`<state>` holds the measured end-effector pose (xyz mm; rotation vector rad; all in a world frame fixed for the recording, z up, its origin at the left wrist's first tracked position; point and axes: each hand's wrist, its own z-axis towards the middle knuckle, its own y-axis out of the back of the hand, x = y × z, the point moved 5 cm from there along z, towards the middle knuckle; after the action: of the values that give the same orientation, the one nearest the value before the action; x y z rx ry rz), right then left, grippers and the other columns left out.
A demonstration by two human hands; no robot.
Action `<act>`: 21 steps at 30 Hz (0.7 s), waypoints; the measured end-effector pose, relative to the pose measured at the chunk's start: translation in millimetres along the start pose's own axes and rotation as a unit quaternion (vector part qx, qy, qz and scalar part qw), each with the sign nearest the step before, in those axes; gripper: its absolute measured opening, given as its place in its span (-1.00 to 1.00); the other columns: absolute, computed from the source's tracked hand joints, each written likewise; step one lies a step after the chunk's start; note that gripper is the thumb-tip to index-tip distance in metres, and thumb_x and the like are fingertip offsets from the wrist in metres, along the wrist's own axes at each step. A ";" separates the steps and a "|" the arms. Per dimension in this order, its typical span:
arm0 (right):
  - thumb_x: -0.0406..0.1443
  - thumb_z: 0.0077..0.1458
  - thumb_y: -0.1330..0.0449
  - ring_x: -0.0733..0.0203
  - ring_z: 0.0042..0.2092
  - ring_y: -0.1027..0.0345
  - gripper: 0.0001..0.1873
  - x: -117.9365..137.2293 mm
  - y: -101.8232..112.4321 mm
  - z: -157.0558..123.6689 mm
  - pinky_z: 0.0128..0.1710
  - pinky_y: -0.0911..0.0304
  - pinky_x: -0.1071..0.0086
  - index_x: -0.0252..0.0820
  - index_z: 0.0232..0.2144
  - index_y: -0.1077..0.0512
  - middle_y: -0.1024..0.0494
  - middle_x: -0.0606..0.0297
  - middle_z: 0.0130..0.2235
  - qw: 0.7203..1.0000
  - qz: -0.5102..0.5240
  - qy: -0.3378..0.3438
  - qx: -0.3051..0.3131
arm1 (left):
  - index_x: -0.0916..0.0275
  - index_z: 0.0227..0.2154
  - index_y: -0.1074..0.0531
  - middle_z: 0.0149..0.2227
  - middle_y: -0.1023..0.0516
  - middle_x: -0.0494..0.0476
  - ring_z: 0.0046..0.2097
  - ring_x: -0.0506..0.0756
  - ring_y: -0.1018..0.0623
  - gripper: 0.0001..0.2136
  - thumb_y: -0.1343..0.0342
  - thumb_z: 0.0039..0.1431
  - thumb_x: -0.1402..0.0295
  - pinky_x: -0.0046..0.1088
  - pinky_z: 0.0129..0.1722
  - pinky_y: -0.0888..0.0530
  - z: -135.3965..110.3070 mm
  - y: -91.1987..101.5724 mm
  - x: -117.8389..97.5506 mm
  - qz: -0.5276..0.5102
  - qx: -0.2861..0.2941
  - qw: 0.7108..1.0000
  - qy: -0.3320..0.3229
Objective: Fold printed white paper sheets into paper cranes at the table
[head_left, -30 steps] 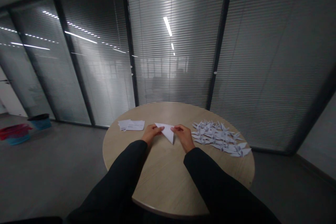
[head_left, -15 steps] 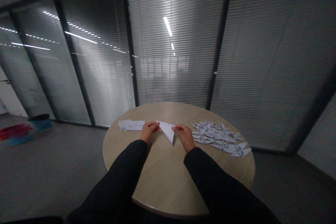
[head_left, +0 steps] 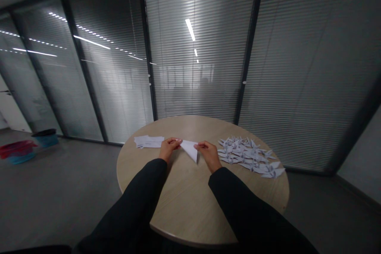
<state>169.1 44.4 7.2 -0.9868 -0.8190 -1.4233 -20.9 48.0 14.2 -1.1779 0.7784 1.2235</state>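
Note:
A white sheet of paper (head_left: 189, 150), folded into a triangle with one point toward me, is held between my two hands over the round table. My left hand (head_left: 170, 147) pinches its left corner, thumb and fingers together. At the opposite corner, my right hand (head_left: 209, 154) grips the paper the same way. Left of my left hand lie several white paper sheets (head_left: 149, 141) in a loose, overlapping pile. Many folded paper cranes (head_left: 248, 154) sit in rows to the right of my right hand.
The round wooden table (head_left: 184, 206) stands close to a glass partition with blinds (head_left: 199, 99). On the floor at far left are a red-lined blue bin (head_left: 19, 151) and a black-lined blue bin (head_left: 47, 138).
The folded paper has shifted very slightly, its upper edge sitting a little lower. Both hands keep their grip in nearly the same place.

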 end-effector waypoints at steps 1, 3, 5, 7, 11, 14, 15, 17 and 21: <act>-0.15 -0.34 -0.34 0.23 -0.45 -0.34 -0.72 0.0 -0.2 -0.2 -0.41 -0.20 0.38 -0.21 -0.57 -0.45 -0.49 0.33 -0.54 1.000 0.001 -0.001 0.001 | 0.37 -0.55 -0.49 -0.55 -0.49 0.07 -0.50 -0.03 -0.44 -0.66 -0.37 -0.41 0.22 -0.48 -0.41 -0.42 0.1 0.5 -0.2 -0.001 -0.003 1.000 0.000; -0.15 -0.35 -0.35 0.22 -0.44 -0.34 -0.72 -0.1 -0.5 -0.4 -0.40 -0.20 0.38 -0.22 -0.57 -0.45 -0.49 0.32 -0.54 1.000 0.003 -0.004 0.002 | 0.36 -0.55 -0.50 -0.54 -0.49 0.07 -0.50 -0.03 -0.44 -0.67 -0.38 -0.41 0.25 -0.47 -0.40 -0.42 0.4 1.2 -0.4 -0.006 -0.007 1.000 -0.001; -0.16 -0.35 -0.35 0.22 -0.44 -0.34 -0.71 0.0 -0.8 -0.4 -0.40 -0.20 0.37 -0.23 -0.56 -0.45 -0.49 0.31 -0.53 1.000 0.005 -0.005 0.005 | 0.36 -0.55 -0.50 -0.54 -0.50 0.07 -0.51 -0.03 -0.44 -0.69 -0.37 -0.41 0.26 -0.47 -0.40 -0.42 0.5 1.4 -0.5 -0.009 -0.008 1.000 0.000; -0.16 -0.34 -0.35 0.23 -0.44 -0.33 -0.71 0.4 -0.9 -0.3 -0.40 -0.20 0.38 -0.23 -0.55 -0.45 -0.49 0.31 -0.53 1.000 0.006 -0.004 0.007 | 0.36 -0.55 -0.50 -0.54 -0.50 0.07 -0.52 -0.04 -0.44 -0.69 -0.37 -0.39 0.27 -0.47 -0.41 -0.42 0.3 1.6 -0.8 -0.009 -0.009 1.000 0.000; -0.16 -0.33 -0.34 0.23 -0.44 -0.33 -0.71 1.2 -0.8 -0.4 -0.40 -0.19 0.38 -0.24 -0.55 -0.45 -0.48 0.31 -0.53 1.000 0.002 0.000 0.002 | 0.36 -0.54 -0.49 -0.57 -0.47 0.04 -0.54 -0.05 -0.41 -0.68 -0.34 -0.33 0.20 -0.49 -0.42 -0.42 0.1 1.1 -0.3 -0.005 -0.006 1.000 -0.003; -0.17 -0.34 -0.34 0.23 -0.44 -0.33 -0.72 1.0 -1.9 -0.4 -0.40 -0.19 0.38 -0.23 -0.55 -0.45 -0.48 0.32 -0.54 1.000 0.004 -0.004 0.003 | 0.34 -0.58 -0.43 -0.62 -0.41 0.00 -0.55 -0.06 -0.39 -0.64 -0.31 -0.29 0.11 -0.52 -0.45 -0.41 0.5 -0.2 1.0 -0.013 0.004 1.000 -0.012; -0.17 -0.35 -0.34 0.23 -0.44 -0.33 -0.72 0.9 -2.4 -0.4 -0.40 -0.20 0.38 -0.23 -0.56 -0.45 -0.48 0.33 -0.54 1.000 0.006 -0.006 0.004 | 0.33 -0.60 -0.41 -0.63 -0.38 -0.02 -0.56 -0.07 -0.39 -0.63 -0.30 -0.28 0.08 -0.53 -0.46 -0.41 0.6 -0.6 1.3 -0.019 0.007 1.000 -0.017; -0.17 -0.37 -0.34 0.23 -0.44 -0.32 -0.71 0.9 -2.9 -0.6 -0.41 -0.20 0.38 -0.23 -0.56 -0.44 -0.48 0.33 -0.54 1.000 0.010 -0.012 0.006 | 0.31 -0.61 -0.36 -0.63 -0.36 -0.04 -0.55 -0.07 -0.39 -0.60 -0.28 -0.27 0.04 -0.53 -0.45 -0.42 0.0 -2.3 2.4 -0.032 0.013 0.999 -0.018; -0.16 -0.35 -0.34 0.23 -0.44 -0.33 -0.71 3.5 -1.8 -2.8 -0.39 -0.20 0.38 -0.23 -0.55 -0.44 -0.48 0.33 -0.53 1.000 0.014 -0.021 0.002 | 0.31 -0.43 -0.39 -0.49 -0.48 0.05 -0.44 0.00 -0.48 -0.57 -0.28 -0.26 0.05 -0.44 -0.36 -0.46 -5.0 -12.1 7.7 -0.038 0.062 0.997 0.026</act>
<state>167.1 40.7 9.3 -1.0237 -0.8366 -1.3806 -6.9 46.3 8.7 -1.1299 0.8292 1.0714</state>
